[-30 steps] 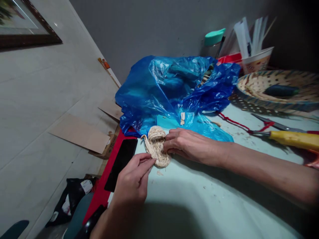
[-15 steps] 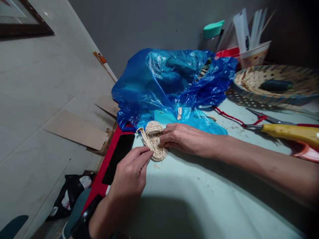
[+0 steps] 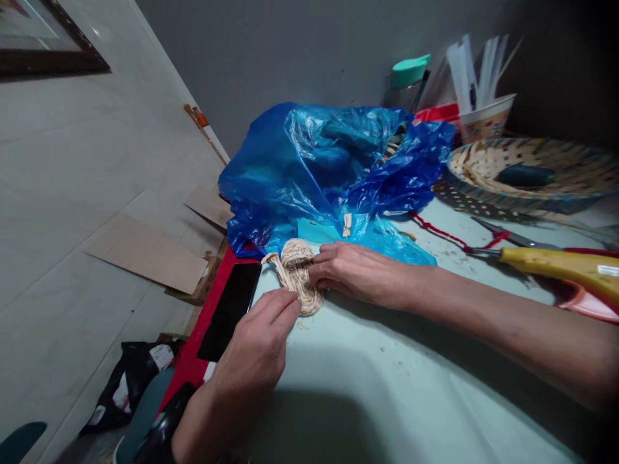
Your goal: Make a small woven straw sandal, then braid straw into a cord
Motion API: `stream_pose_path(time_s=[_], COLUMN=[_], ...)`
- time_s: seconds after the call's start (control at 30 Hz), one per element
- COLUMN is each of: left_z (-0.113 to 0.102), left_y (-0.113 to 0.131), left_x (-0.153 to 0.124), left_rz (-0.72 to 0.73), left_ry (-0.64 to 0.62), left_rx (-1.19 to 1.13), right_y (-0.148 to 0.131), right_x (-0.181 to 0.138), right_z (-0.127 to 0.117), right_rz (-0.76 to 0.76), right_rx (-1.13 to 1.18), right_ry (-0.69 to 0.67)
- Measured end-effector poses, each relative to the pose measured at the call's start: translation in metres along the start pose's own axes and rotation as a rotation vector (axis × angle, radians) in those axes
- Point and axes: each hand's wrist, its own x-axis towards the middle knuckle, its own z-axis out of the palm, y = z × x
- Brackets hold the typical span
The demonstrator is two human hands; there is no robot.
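Note:
A small woven straw piece shaped like a slipper (image 3: 296, 256) lies on the pale green tabletop (image 3: 387, 386), with a loose straw strand at its upper left. My left hand (image 3: 264, 332) has its fingers pressed together on the lower left edge of the piece. From the right, my right hand (image 3: 351, 267) grips the side by the hollow with curled fingers; its fingertips are partly hidden there. Just left of the piece lies a black phone (image 3: 231, 312).
Behind my hands spreads a crumpled blue plastic bag (image 3: 309, 167). On the right are a woven basket (image 3: 512, 196), a yellow-handled tool (image 3: 551, 263), scissors (image 3: 517, 238), red cord (image 3: 438, 232) and a paper cup (image 3: 488, 119) of clear strips. Cardboard (image 3: 149, 251) lies beyond the left edge.
My left hand's fingertips have shifted slightly right and onto the edge of the straw slipper. My right hand keeps nearly the same place. The whole view has shifted a little.

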Motion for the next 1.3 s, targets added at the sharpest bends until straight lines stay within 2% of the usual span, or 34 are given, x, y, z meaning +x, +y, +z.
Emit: stream_pose_path(time_s=[0.13, 0.27, 0.37, 0.47, 0.53, 0.6, 0.7, 0.8, 0.87, 1.0, 1.1, 1.2, 1.3], left_z=[0.000, 0.002, -0.004, -0.021, -0.035, -0.050, -0.063, -0.064, -0.059, -0.041, -0.029, -0.025, -0.027], left_y=[0.006, 0.007, 0.006, 0.012, 0.022, 0.035, 0.055, 0.075, 0.090, 0.122, 0.139, 0.145, 0.142], left_x=[0.003, 0.003, 0.006, 0.012, 0.016, 0.018, 0.022, 0.030, 0.039, 0.050, 0.048, 0.040, 0.030], left_rz=[-0.059, -0.163, -0.139, -0.102, -0.102, -0.140, -0.283, -0.470, -0.529, -0.559, -0.588, -0.572, -0.524], left_ry=[-0.040, -0.067, 0.061, 0.225, 0.240, 0.176, -0.020, -0.198, -0.256, -0.189, -0.188, -0.211, -0.222], left_rx=[-0.022, -0.065, -0.081, -0.122, -0.196, -0.310, -0.559, -0.878, -1.054, -1.128, -1.100, -0.998, -0.995], right_y=[-0.002, -0.010, -0.021, -0.034, -0.042, -0.050, -0.063, -0.075, -0.083, -0.100, -0.110, -0.116, -0.122], right_x=[0.001, -0.002, -0.009, -0.022, -0.033, -0.046, -0.065, -0.083, -0.094, -0.121, -0.143, -0.155, -0.153], right_z=[-0.002, -0.018, -0.040, -0.059, -0.068, -0.075, -0.085, -0.093, -0.096, -0.090, -0.077, -0.066, -0.061], right_rz=[0.046, 0.093, 0.138, 0.165, 0.199, 0.253, 0.302, 0.305, 0.309, 0.365, 0.465, 0.479, 0.483], right_rx=[0.021, 0.144, 0.295, 0.429, 0.533, 0.641, 0.721, 0.650, 0.587, 0.495, 0.441, 0.485, 0.568], right_ry=[-0.028, -0.056, -0.065, -0.036, -0.018, 0.004, 0.040, 0.062, 0.075, 0.122, 0.075, -0.031, -0.049])
